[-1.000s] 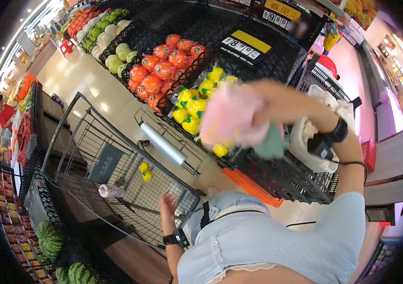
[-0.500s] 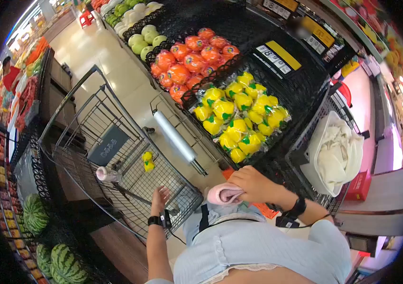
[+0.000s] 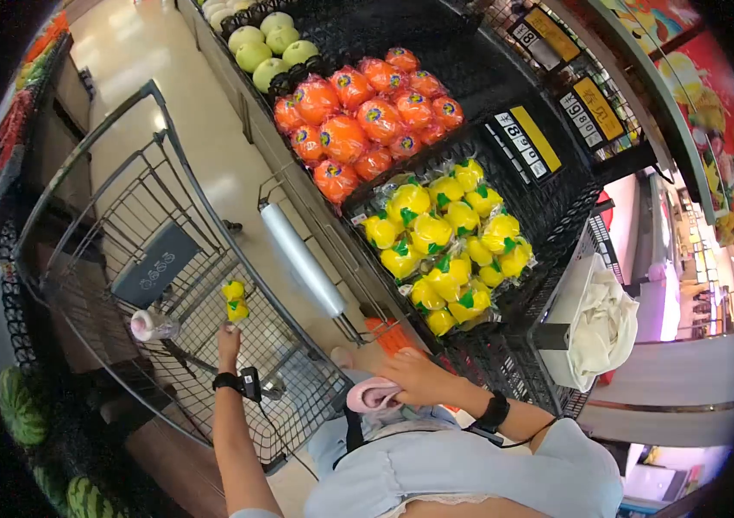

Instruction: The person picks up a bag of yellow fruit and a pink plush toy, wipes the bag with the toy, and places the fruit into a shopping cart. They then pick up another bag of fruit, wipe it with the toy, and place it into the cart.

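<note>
My left hand (image 3: 229, 344) is over the wire shopping cart (image 3: 285, 315), fingers curled together just below a pack of two yellow fruits (image 3: 235, 300). Whether anything is between those fingers is hidden. To its left in the cart lies a bottle with a pinkish-white cap (image 3: 153, 325). In front of my waist, my right hand (image 3: 418, 378) is closed at the edge of a pink rolled item (image 3: 374, 395). Ahead of that hand, wrapped yellow fruits with green leaf shapes (image 3: 449, 237) fill part of a black display, beside wrapped orange fruits (image 3: 367, 116).
Pale green round fruits (image 3: 267, 52) sit farther along the display. A silver film roll (image 3: 302, 259) hangs on its side. At right stands a white bin with whitish bags (image 3: 595, 324). Watermelons (image 3: 20, 406) are at the lower left. Price signs (image 3: 526, 142) stand behind the fruit.
My left hand has moved forward to the yellow pack, and its spread fingers have curled. The view has shifted, with the cart now farther left. My right hand stays at the pink item.
</note>
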Available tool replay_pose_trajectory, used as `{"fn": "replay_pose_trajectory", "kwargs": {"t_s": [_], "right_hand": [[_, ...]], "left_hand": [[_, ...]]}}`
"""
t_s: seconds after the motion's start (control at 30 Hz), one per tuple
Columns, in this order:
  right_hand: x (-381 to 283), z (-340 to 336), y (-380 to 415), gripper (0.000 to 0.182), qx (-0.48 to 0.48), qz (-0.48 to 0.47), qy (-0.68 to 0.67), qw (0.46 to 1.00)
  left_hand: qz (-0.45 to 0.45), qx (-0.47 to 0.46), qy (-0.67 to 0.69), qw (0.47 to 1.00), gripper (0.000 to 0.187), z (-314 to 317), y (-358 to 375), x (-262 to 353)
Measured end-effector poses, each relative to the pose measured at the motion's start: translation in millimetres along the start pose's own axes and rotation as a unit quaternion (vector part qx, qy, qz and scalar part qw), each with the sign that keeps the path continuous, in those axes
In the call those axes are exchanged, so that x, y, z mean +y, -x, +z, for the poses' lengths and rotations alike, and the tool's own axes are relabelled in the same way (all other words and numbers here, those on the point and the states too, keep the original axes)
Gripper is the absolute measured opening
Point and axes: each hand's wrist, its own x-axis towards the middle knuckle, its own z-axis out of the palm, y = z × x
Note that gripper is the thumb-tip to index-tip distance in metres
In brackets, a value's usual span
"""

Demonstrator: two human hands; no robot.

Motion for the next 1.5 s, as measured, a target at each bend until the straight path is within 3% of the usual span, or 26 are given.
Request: {"fn": "replay_pose_trajectory", "kwargs": {"t_s": [0.1, 0.23, 0.33, 0.37, 0.47, 0.53, 0.63, 0.73, 0.8, 0.87, 0.9, 1.07, 1.13, 1.17, 1.23, 1.27, 1.3, 1.33, 1.37, 1.4, 1.5], "right_hand": [[8.2, 11.5, -13.2, 0.038, -0.022, 0.026, -0.024, 0.999], [13.2, 16.6, -24.8, 0.039, -0.041, 0.082, -0.029, 0.995], [22.8, 28.8, -22.9, 0.039, -0.063, 0.155, -0.033, 0.985], [25.9, 30.5, -23.2, 0.039, -0.067, 0.16, -0.037, 0.984], [28.5, 30.3, -25.4, 0.039, -0.068, 0.175, -0.054, 0.981], [31.7, 26.7, -29.8, 0.039, -0.06, 0.173, -0.064, 0.981], [32.9, 24.3, -33.3, 0.044, -0.052, 0.191, -0.095, 0.976], [35.2, 23.1, -32.2, 0.045, -0.056, 0.221, -0.128, 0.965], [37.0, 18.0, -28.9, 0.045, -0.066, 0.241, -0.146, 0.957], [33.3, 10.5, -29.2, 0.045, -0.078, 0.259, -0.163, 0.949], [35.3, 12.9, -26.3, 0.045, -0.066, 0.252, -0.164, 0.951], [40.3, 15.1, -13.7, 0.044, -0.026, 0.223, -0.161, 0.961], [36.1, 5.3, -12.8, 0.046, -0.022, 0.216, -0.157, 0.963], [33.2, 1.0, -12.9, 0.046, -0.017, 0.213, -0.155, 0.965], [29.2, -3.2, -12.1, 0.045, 0.004, 0.201, -0.171, 0.965], [27.4, -5.3, -11.7, 0.045, 0.013, 0.193, -0.179, 0.965], [22.7, -11.4, -12.5, 0.044, 0.009, 0.217, -0.249, 0.944], [15.9, -20.4, -14.1, 0.043, 0.002, 0.237, -0.318, 0.918], [11.6, -25.8, -14.6, 0.042, -0.006, 0.254, -0.385, 0.887], [11.6, -25.2, -13.2, 0.042, -0.001, 0.235, -0.394, 0.888], [9.5, -23.5, -3.6, 0.041, 0.009, 0.198, -0.432, 0.88]], "left_hand": [[0.071, 0.1, -0.143, 0.982, 0.058, -4.4, -36.3, -5.7], [0.079, 0.047, -0.21, 0.973, 0.076, 0.7, -79.3, -12.0], [0.114, 0.065, -0.179, 0.975, 0.077, 17.3, -105.4, -16.8], [0.09, 0.053, -0.171, 0.98, 0.08, 24.2, -113.5, -15.0], [0.151, 0.009, -0.226, 0.962, 0.085, 56.8, -168.7, -56.0], [0.084, 0.022, -0.206, 0.975, 0.092, 59.8, -164.3, -37.2], [0.067, 0.02, -0.005, 0.998, 0.091, 49.8, -150.3, -13.8], [-0.022, 0.026, -0.1, 0.994, 0.09, 49.8, -155.9, -6.0], [0.063, 0.046, -0.224, 0.971, 0.084, 72.7, -200.0, -62.6], [-0.013, 0.057, -0.278, 0.959, 0.081, 58.1, -174.4, -25.5], [-0.008, 0.046, -0.324, 0.945, 0.077, 52.7, -161.9, -6.4], [-0.027, -0.009, -0.059, 0.998, 0.068, 61.4, -179.7, -44.5], [-0.074, -0.044, 0.123, 0.989, 0.064, 76.5, -167.3, -67.3], [-0.061, -0.073, 0.152, 0.984, 0.059, 76.8, -144.2, -65.3], [-0.13, -0.223, 0.266, 0.929, 0.052, 98.6, -145.7, -114.8], [-0.117, -0.203, 0.249, 0.94, 0.05, 113.4, -122.7, -127.5], [-0.092, -0.288, 0.284, 0.91, 0.047, 107.0, -95.9, -119.3], [-0.13, -0.313, 0.317, 0.886, 0.043, 94.7, -60.3, -103.9], [-0.171, -0.334, 0.348, 0.859, 0.039, 74.5, -10.5, -63.2], [-0.272, -0.292, 0.381, 0.834, 0.035, 62.7, 33.0, -24.3], [-0.284, -0.298, 0.399, 0.819, 0.033, 80.9, 53.0, -62.2]]}}
